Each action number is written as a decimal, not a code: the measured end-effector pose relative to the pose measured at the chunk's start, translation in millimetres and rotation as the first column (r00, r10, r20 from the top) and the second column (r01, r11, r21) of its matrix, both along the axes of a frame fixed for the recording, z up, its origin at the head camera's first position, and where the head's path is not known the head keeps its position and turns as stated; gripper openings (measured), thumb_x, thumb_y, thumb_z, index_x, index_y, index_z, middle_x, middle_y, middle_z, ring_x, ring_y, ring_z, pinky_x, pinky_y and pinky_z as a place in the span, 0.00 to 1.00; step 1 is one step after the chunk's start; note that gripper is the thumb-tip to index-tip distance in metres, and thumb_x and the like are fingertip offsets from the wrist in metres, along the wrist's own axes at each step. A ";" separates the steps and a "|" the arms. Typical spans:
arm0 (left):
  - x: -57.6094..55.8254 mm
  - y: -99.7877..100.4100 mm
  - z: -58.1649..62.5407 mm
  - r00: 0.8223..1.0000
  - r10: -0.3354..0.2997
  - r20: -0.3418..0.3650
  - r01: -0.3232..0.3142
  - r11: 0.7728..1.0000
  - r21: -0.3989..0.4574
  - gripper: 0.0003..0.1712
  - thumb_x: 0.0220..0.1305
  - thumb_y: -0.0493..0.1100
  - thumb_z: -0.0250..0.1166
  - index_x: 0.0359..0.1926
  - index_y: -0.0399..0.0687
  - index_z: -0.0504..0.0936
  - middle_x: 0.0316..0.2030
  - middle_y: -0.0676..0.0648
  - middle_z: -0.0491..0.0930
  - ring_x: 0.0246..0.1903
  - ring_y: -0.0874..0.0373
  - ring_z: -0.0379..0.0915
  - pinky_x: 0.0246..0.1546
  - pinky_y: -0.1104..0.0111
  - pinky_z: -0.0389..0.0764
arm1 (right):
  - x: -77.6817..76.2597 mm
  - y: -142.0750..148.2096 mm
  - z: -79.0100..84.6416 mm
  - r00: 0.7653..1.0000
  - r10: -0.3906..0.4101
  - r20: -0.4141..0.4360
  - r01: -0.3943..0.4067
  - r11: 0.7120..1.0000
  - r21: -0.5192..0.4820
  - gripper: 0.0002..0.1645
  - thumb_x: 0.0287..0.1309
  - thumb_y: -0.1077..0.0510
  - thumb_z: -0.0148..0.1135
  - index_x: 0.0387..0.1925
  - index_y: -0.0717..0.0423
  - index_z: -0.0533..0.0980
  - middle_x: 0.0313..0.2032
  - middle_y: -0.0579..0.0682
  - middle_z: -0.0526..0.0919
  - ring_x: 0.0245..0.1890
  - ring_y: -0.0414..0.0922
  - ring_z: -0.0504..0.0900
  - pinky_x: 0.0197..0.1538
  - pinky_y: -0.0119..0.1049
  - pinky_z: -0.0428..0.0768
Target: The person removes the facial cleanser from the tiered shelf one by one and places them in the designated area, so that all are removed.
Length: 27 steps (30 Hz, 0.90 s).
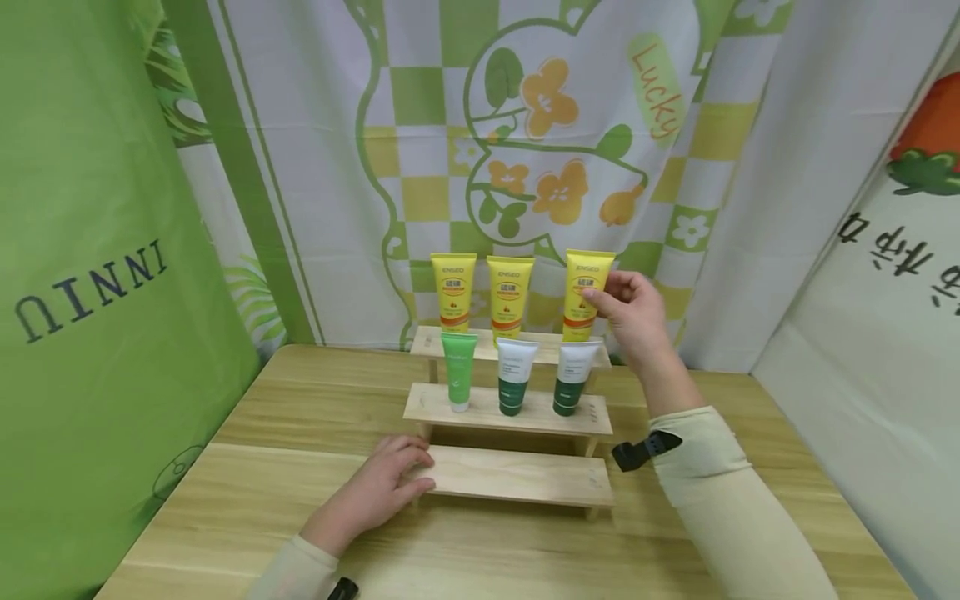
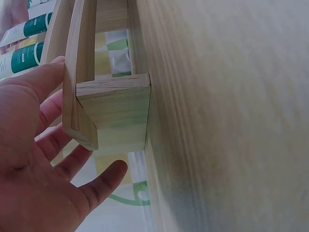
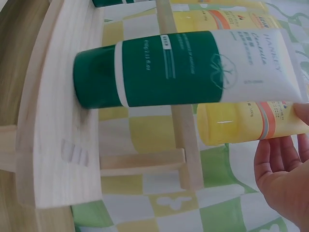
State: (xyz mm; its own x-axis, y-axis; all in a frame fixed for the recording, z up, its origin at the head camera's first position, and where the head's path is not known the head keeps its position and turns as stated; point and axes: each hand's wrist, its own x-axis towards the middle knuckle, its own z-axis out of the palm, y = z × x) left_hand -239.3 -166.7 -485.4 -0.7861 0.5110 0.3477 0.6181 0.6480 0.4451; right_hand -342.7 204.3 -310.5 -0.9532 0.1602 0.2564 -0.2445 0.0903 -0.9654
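Observation:
My right hand pinches the right-hand yellow squeeze tube, which stands upright at the top step of a wooden three-tier stand. Thumb in front and fingers behind grip its right edge. Two more yellow tubes stand to its left on that step. The middle step carries a green tube and two white-and-green tubes, one seen close in the right wrist view. My left hand rests against the left end of the bottom step, its fingers loosely spread.
The stand sits on a wood-grain table. A patterned curtain hangs right behind it. Green cloth borders the left side and white printed cloth the right. A black strap is on the right sleeve.

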 end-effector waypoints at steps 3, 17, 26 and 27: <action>0.0 -0.6 -1.2 1.000 0.008 0.020 -0.008 1.000 0.000 0.16 0.64 0.55 0.65 0.45 0.51 0.82 0.54 0.50 0.75 0.57 0.51 0.66 0.60 0.52 0.70 | 3.9 3.6 2.8 1.000 -0.009 -0.013 0.008 0.999 -0.040 0.21 0.56 0.55 0.73 0.46 0.52 0.72 0.42 0.48 0.78 0.44 0.42 0.77 0.44 0.31 0.79; 0.6 0.6 -0.9 1.000 0.006 0.024 -0.007 1.000 0.018 0.14 0.65 0.55 0.65 0.44 0.52 0.82 0.54 0.51 0.75 0.56 0.50 0.67 0.58 0.51 0.71 | 37.7 40.0 12.5 0.980 -0.065 -0.190 0.026 0.979 -0.202 0.20 0.51 0.62 0.75 0.43 0.59 0.73 0.36 0.49 0.82 0.37 0.41 0.81 0.37 0.27 0.82; -2.3 -0.5 -3.0 1.000 0.000 0.012 0.000 1.000 0.024 0.14 0.64 0.53 0.66 0.44 0.51 0.82 0.53 0.51 0.75 0.56 0.50 0.67 0.58 0.51 0.72 | 53.0 68.7 13.5 0.965 -0.119 -0.232 0.051 0.959 -0.279 0.18 0.50 0.68 0.74 0.41 0.62 0.76 0.33 0.49 0.85 0.34 0.40 0.83 0.35 0.27 0.82; -2.3 -0.7 -3.0 1.000 -0.001 0.015 0.000 1.000 0.025 0.14 0.64 0.53 0.66 0.45 0.51 0.82 0.53 0.51 0.75 0.56 0.50 0.67 0.58 0.51 0.72 | 54.4 71.2 12.6 0.966 -0.127 -0.225 0.061 0.958 -0.280 0.18 0.49 0.68 0.74 0.41 0.62 0.76 0.33 0.49 0.85 0.34 0.40 0.83 0.35 0.26 0.82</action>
